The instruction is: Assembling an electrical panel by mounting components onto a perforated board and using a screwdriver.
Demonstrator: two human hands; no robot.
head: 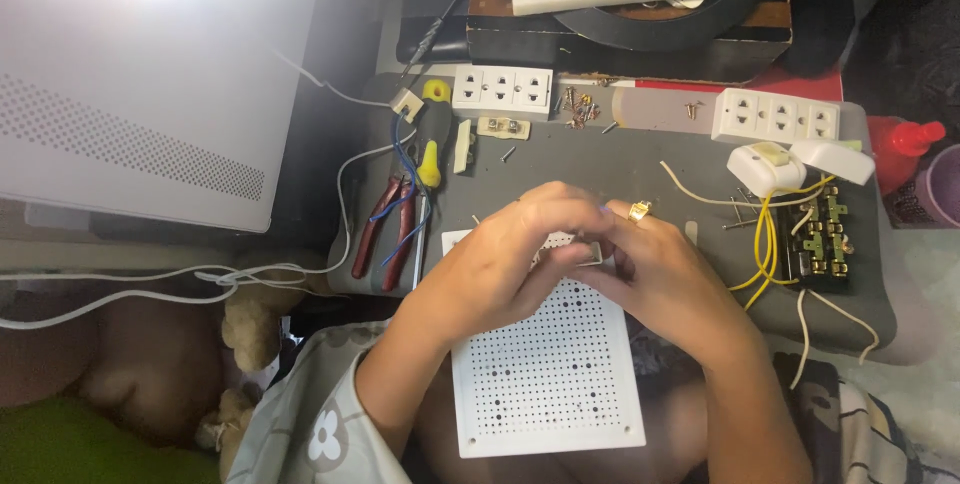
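Observation:
Both my hands meet over the top of a white perforated board point(545, 364) that lies on my lap and the grey work surface point(640, 159). My left hand point(505, 259) has its fingers curled around a small white part point(590, 252), which is mostly hidden. My right hand point(655, 274), with a gold ring on one finger, pinches the same small part from the other side. What the part is cannot be made out.
Red-handled pliers point(385, 224) and a black-and-yellow screwdriver point(432, 144) lie left of the board. White socket strips point(502, 89) point(775, 119), loose screws point(580, 109), a round white fitting point(765, 166) and a terminal block with yellow wires point(815, 239) lie behind and right. A red bottle point(900, 144) stands far right.

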